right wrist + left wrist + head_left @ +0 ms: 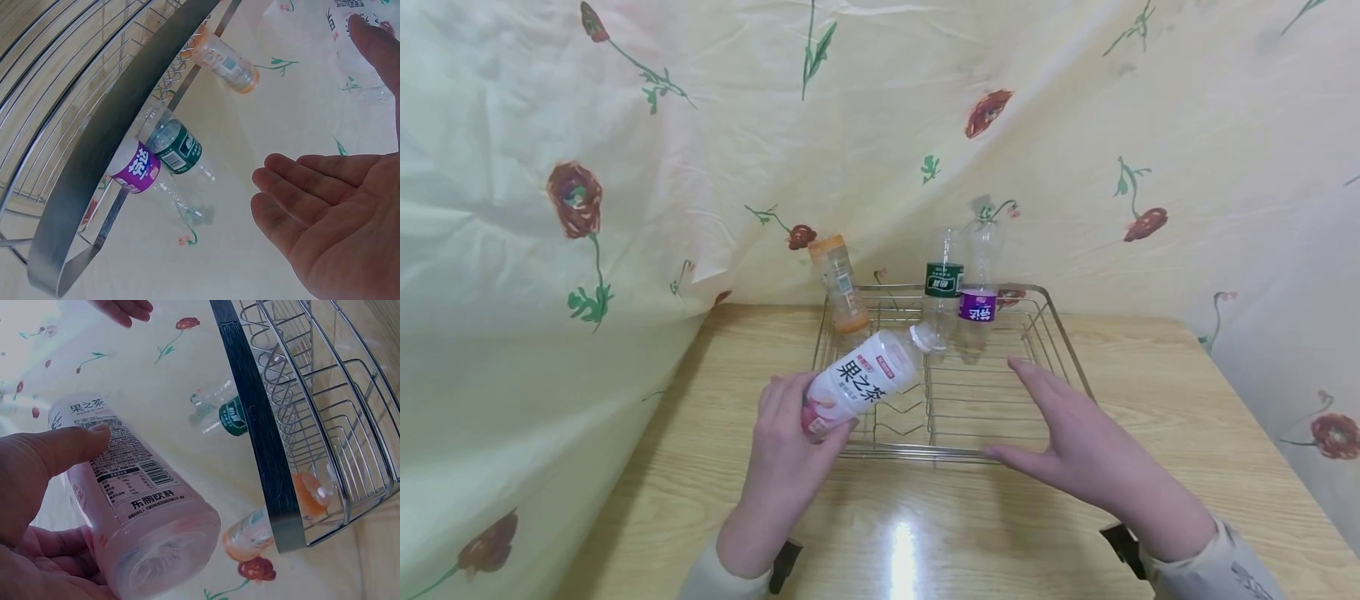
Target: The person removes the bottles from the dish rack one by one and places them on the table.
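In the head view my left hand (790,450) grips a pinkish white-labelled drink bottle (857,383) near its base, tilted with the white cap up to the right. The left wrist view shows the thumb across the bottle's (144,475) printed back label. My right hand (1075,442) hovers over the rack's right front with fingers and thumb spread, holding nothing. Below both hands lies a metal wire rack (977,454). At its back stand a clear green-labelled bottle (943,282), a clear purple-labelled bottle (977,305) and a leaning orange-ended bottle (841,283).
The rack stands on a light wood table (1150,375). Behind and to the left hangs a cream floral cloth (865,150). A wide metal rim band (106,137) of the rack crosses the right wrist view.
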### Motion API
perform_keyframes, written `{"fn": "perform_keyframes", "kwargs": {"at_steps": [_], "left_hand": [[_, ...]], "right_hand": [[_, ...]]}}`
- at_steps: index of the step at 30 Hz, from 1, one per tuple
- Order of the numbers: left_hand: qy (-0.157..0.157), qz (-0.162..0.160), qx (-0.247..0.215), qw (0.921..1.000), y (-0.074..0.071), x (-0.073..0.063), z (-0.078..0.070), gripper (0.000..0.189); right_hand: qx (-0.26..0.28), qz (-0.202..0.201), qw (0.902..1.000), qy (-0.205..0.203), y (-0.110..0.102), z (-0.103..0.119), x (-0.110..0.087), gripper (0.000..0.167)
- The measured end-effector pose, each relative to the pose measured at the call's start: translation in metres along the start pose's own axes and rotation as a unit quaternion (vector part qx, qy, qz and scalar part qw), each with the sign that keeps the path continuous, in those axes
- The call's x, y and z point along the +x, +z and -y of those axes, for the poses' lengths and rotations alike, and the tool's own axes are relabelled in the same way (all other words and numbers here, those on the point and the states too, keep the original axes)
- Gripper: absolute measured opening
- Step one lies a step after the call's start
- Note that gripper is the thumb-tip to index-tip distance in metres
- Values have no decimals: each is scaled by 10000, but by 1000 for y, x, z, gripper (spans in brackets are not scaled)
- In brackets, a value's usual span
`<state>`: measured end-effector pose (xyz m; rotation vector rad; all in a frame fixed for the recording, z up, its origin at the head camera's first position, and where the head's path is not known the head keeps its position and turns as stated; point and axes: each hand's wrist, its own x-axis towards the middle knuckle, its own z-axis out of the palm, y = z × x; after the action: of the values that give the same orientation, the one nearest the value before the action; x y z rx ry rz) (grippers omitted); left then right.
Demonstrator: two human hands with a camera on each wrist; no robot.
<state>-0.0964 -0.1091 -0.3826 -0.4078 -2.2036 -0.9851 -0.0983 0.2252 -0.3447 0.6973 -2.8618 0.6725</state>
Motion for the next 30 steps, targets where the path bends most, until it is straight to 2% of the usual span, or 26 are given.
{"fn": "perform_keyframes", "kwargs": {"at_steps": [9,12,25,30], "left_hand": [[-2,-368,-102,9993,-3,1,1,67],[-41,-394,-94,9992,-4,0,1,66],[-383,-451,-49,9982,-9,-1,2,65],[-459,-560,9,9974,-10,-2,4,65]], "right_hand": [[-19,-100,9998,146,-1,-8,-7,111],[-27,-203,9997,99,-1,-12,-9,110],[48,-191,9997,144,-2,-21,-17,109],[69,-373,9993,64,-1,-24,-19,108]]}}
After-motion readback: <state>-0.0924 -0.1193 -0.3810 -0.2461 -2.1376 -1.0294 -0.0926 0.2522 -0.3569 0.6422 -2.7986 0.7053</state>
